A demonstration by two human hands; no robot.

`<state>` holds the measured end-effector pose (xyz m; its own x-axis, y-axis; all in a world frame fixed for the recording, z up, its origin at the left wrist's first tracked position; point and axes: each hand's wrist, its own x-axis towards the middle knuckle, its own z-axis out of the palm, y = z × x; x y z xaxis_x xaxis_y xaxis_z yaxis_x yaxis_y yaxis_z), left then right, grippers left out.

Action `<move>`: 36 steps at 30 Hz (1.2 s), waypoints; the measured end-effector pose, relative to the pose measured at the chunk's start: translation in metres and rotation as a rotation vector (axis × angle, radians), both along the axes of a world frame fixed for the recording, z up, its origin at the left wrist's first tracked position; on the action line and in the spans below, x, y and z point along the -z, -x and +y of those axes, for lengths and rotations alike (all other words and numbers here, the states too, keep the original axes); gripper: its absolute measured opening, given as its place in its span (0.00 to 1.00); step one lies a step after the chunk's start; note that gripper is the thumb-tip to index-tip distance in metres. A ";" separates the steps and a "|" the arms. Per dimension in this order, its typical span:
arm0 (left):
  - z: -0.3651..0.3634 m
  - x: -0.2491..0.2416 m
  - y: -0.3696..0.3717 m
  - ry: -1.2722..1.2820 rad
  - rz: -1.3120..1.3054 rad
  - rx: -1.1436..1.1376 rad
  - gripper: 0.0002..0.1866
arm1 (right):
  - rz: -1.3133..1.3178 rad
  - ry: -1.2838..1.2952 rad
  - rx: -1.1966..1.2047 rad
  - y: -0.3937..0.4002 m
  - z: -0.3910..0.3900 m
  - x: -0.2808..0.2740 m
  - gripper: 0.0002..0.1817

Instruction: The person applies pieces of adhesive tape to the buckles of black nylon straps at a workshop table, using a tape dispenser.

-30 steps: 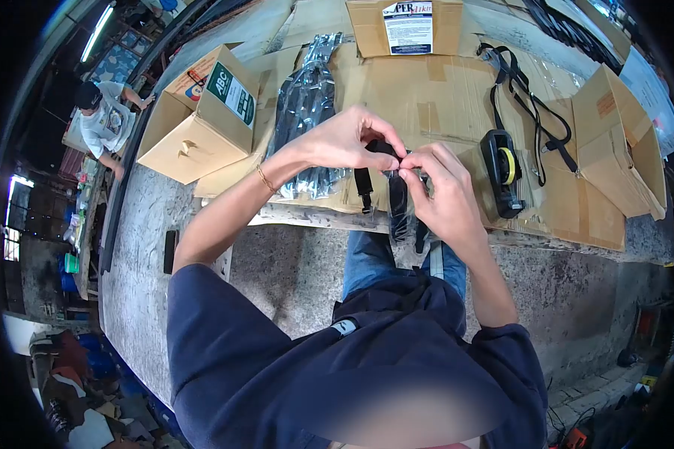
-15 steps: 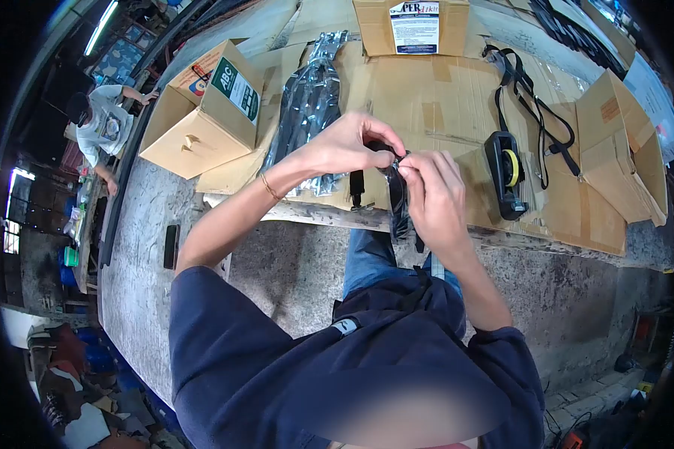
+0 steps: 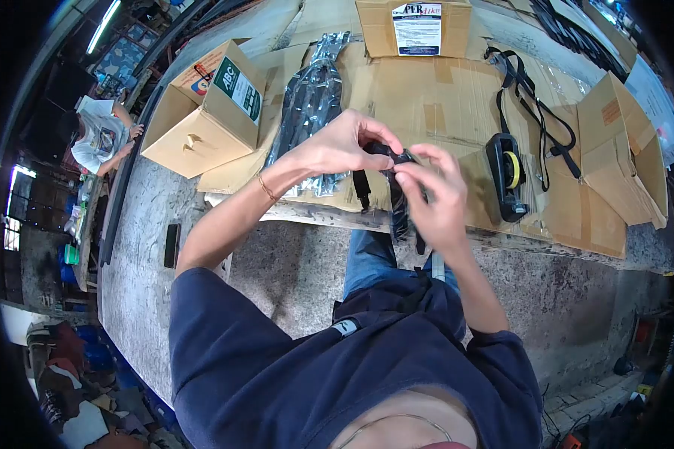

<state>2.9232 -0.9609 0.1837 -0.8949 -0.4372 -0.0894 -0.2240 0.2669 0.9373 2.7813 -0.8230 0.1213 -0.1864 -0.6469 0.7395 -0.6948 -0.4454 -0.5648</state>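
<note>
Over the front edge of the table, my left hand (image 3: 346, 144) grips a bunched black strap (image 3: 386, 152) between thumb and fingers. My right hand (image 3: 440, 196) has its thumb and fingertips at the right end of the bunch, pinching it from that side. Below the hands, black lengths (image 3: 400, 213) hang over the table edge, partly shiny. A strap end (image 3: 361, 188) dangles beneath my left hand. Behind that hand lies a clear plastic bag (image 3: 311, 97) with dark contents. My fingers hide much of the bunch.
An open carton (image 3: 202, 116) stands left, another carton (image 3: 416, 30) at the back, and an open box (image 3: 625, 150) at right. A tape dispenser (image 3: 508, 179) and a loose black strap (image 3: 532, 101) lie on the cardboard-covered table (image 3: 468, 112). Another person (image 3: 101, 135) is at far left.
My right hand's fingers have spread and shifted around the bunch, exposing more of it. My left hand stays nearly in place. The other person's arms have drawn together.
</note>
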 end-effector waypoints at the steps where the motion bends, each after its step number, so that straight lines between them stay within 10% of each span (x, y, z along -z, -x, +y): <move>1: 0.003 -0.005 0.000 -0.016 -0.002 0.009 0.11 | -0.134 -0.035 -0.067 0.005 -0.003 -0.001 0.17; 4: 0.005 -0.011 0.000 0.032 0.030 0.036 0.13 | -0.703 -0.388 -0.460 0.016 -0.014 -0.004 0.23; 12: 0.017 -0.034 -0.004 0.182 -0.060 -0.002 0.22 | -0.752 -0.599 -0.665 0.033 -0.023 -0.021 0.31; 21: 0.007 -0.029 0.000 0.161 -0.489 0.231 0.10 | -0.715 -0.698 -0.689 0.029 -0.019 -0.004 0.32; 26: 0.034 0.008 -0.007 0.245 -0.481 0.234 0.08 | -0.668 -0.623 -0.633 0.029 0.022 0.036 0.32; 31: 0.069 0.060 -0.031 -0.027 -0.401 0.070 0.10 | -0.248 -0.547 0.445 0.133 0.081 0.046 0.16; 36: 0.095 0.091 -0.034 -0.138 -0.332 -0.058 0.10 | -0.391 -0.993 0.164 0.235 0.076 0.096 0.18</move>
